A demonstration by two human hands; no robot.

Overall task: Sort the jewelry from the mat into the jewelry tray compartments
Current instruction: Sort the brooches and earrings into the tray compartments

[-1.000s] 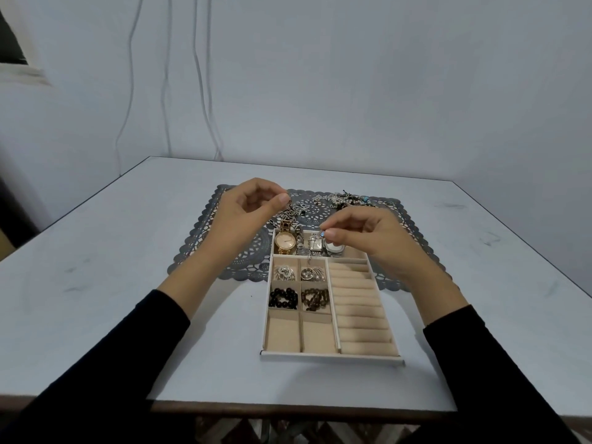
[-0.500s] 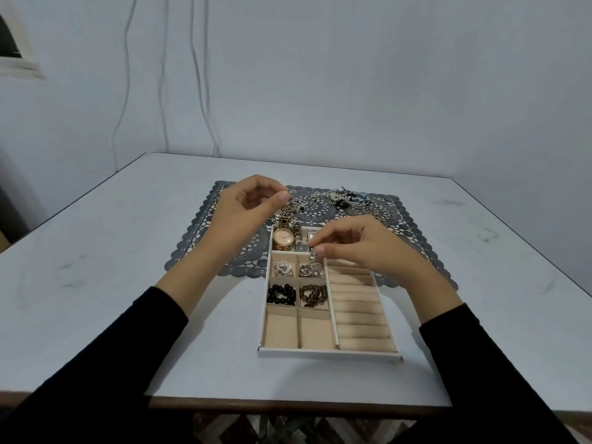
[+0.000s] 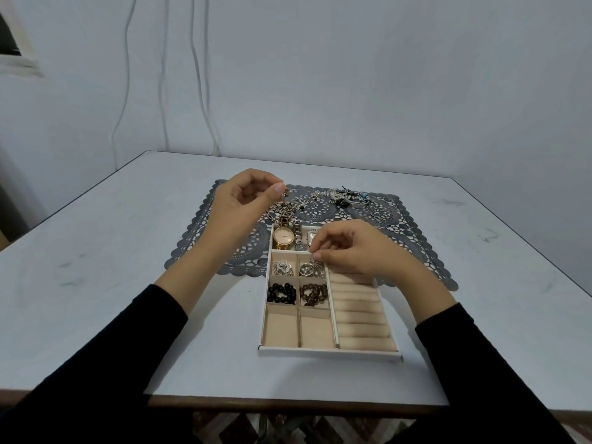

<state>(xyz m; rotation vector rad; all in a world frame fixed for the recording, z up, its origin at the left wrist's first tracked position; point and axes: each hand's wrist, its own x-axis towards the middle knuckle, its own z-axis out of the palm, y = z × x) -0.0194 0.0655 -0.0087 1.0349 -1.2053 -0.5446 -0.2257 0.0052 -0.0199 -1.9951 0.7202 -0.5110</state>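
A beige jewelry tray [image 3: 330, 351] lies on the table, its far end on a grey lace mat [image 3: 205, 238]. My right hand [image 3: 355, 248] pinches a silver pendant necklace [image 3: 312, 267] that hangs into the second-row right compartment. My left hand [image 3: 246, 203] hovers over the mat's left part, thumb and fingers pinching a small dark piece [image 3: 285, 193]. A gold watch [image 3: 283, 237] and other watches fill the far compartment. Silver pieces [image 3: 282, 268], black beads [image 3: 282, 293] and brown beads [image 3: 314, 293] sit in the small compartments. Loose chains and bracelets [image 3: 346, 197] and rings [image 3: 382, 216] lie on the mat.
Two near compartments [image 3: 298, 328] and the ring rolls [image 3: 360, 312] on the tray's right hold nothing. The white table [image 3: 96, 251] stands in a corner, walls behind and to the right. Cables [image 3: 195, 75] hang down the back wall.
My right hand has come nearer and lower, from over the watch compartment to the second-row right compartment, bringing the pendant down into it. My left hand stays about where it was.
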